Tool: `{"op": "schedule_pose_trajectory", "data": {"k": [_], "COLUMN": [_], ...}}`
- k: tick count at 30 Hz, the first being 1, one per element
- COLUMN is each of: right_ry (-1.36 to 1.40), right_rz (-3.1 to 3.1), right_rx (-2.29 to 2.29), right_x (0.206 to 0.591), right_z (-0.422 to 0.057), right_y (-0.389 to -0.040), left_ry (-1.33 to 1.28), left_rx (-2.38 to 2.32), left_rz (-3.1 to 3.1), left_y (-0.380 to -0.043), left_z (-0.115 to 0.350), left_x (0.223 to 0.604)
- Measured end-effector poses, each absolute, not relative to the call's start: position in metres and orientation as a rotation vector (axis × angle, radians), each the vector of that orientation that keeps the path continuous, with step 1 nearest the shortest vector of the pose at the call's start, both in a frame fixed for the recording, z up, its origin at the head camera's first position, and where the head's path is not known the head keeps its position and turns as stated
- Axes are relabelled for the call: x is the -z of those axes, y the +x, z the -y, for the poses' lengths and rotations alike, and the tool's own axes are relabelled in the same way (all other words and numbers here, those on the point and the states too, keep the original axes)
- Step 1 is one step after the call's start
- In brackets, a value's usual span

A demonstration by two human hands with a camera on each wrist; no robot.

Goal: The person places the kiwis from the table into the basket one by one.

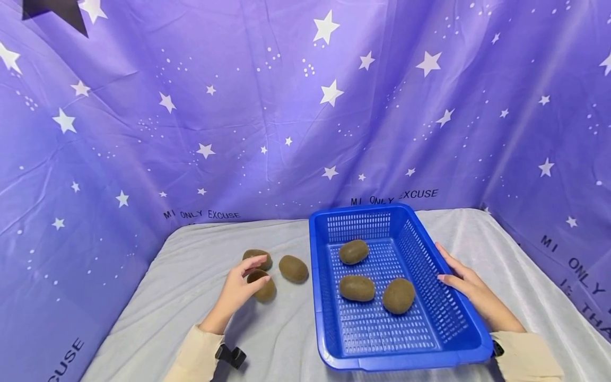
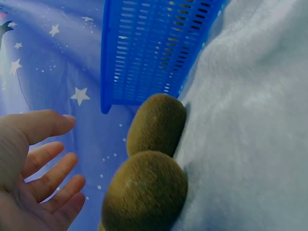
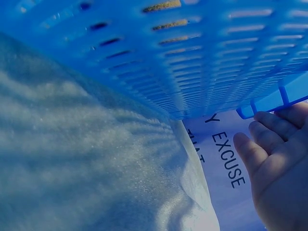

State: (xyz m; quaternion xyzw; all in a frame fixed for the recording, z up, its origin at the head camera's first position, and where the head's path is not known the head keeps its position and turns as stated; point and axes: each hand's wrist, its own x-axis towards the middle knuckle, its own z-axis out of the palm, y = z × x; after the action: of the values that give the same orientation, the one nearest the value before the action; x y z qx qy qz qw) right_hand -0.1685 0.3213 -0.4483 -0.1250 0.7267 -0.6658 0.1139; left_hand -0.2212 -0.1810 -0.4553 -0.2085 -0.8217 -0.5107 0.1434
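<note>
My left hand (image 1: 238,285) hovers over the loose kiwis on the left, fingers slightly bent and thumb apart. Just under its fingers is the nearest kiwi (image 1: 264,289); the left wrist view shows a gap between fingers and a kiwi (image 2: 145,192). Behind it lies a second kiwi (image 1: 256,258), partly covered by the fingers, and a third kiwi (image 1: 293,269) sits closer to the basket. With its thumb over the rim and fingers outside below it, my right hand (image 1: 472,286) holds the right side of the blue plastic basket (image 1: 403,362).
Inside the basket rest an upper kiwi (image 1: 354,252), a middle kiwi (image 1: 357,288) and a right kiwi (image 1: 398,296). A pale cloth (image 1: 157,313) covers the table. Purple star-printed curtains (image 1: 267,106) hang behind and at both sides.
</note>
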Motion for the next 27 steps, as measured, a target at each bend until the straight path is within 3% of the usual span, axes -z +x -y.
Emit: {"op": "schedule_pose_trajectory", "data": {"k": [27], "right_ry": [-0.401], "right_rz": [-2.086], "right_rx": [1.975], "right_x": [0.448], "right_z": [-0.321], "right_y": [-0.167], "left_ry": [-0.26], "left_rx": [1.482], "left_rz": [2.511], "left_y": [-0.208], "left_z": [0.186], "left_x": [0.481]}}
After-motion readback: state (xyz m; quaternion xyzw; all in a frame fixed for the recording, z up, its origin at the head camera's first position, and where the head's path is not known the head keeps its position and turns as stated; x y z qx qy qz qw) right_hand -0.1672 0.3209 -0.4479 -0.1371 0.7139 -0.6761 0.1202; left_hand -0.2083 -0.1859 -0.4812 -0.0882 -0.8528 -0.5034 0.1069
